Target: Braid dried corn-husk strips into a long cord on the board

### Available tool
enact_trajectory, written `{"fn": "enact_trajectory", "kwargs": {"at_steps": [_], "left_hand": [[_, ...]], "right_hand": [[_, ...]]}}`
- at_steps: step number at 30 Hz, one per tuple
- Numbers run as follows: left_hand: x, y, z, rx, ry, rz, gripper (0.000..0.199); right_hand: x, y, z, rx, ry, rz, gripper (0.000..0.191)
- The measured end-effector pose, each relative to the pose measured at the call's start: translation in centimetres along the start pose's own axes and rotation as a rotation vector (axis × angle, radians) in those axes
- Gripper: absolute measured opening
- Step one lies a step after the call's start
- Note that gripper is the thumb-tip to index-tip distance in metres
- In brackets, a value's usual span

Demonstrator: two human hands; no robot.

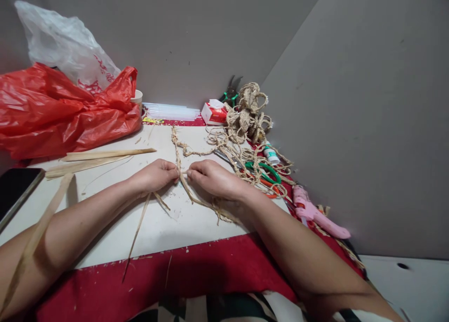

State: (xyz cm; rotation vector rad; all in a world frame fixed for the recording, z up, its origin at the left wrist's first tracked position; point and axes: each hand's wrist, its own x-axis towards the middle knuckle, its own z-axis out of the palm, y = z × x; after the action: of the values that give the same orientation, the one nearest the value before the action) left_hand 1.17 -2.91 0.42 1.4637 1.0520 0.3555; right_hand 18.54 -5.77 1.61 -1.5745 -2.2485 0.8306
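My left hand [157, 174] pinches a thin braid of dried straw-like strips [177, 149] at the middle of the white board. Close by on the right, my right hand [212, 178] is closed on a strand at the same spot, thumb and fingertips together. The braid runs away from me, then bends right toward a heap of braided cord [245, 120]. Loose strip ends [136, 233] hang below my left hand. Flat dried strips [101, 156] lie to the left, and another long strip [30, 247] crosses my left forearm.
A red plastic bag [70, 111] and a white one stand at the back left, near a phone [17, 191]. Green-handled scissors [264, 170], a tissue pack [213, 113], clear sticks [171, 111], pruning shears [231, 90] and a pink glue gun [315, 212] lie around the cord heap.
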Motion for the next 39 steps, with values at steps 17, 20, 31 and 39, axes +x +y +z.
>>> {"fn": "enact_trajectory", "kwargs": {"at_steps": [17,20,31,39], "left_hand": [[-0.7,-0.1,1.4,-0.245,0.035,-0.050,0.019],[-0.6,-0.1,0.9,-0.253,-0.012,-0.037,0.019],[-0.5,-0.3,-0.1,-0.381,-0.181,-0.026,0.016],[-0.4,-0.4,-0.4,-0.188,-0.204,0.046,0.015]], "right_hand": [[-3.2,-4.7,2.7,-0.442,-0.123,-0.023,0.024],[-4.1,-4.9,0.4,-0.364,-0.279,-0.173,0.026],[0.4,-0.1,1.1,0.770,-0.155,0.181,0.030],[1.1,0.9,1.5,1.030,-0.390,0.323,0.036]]}}
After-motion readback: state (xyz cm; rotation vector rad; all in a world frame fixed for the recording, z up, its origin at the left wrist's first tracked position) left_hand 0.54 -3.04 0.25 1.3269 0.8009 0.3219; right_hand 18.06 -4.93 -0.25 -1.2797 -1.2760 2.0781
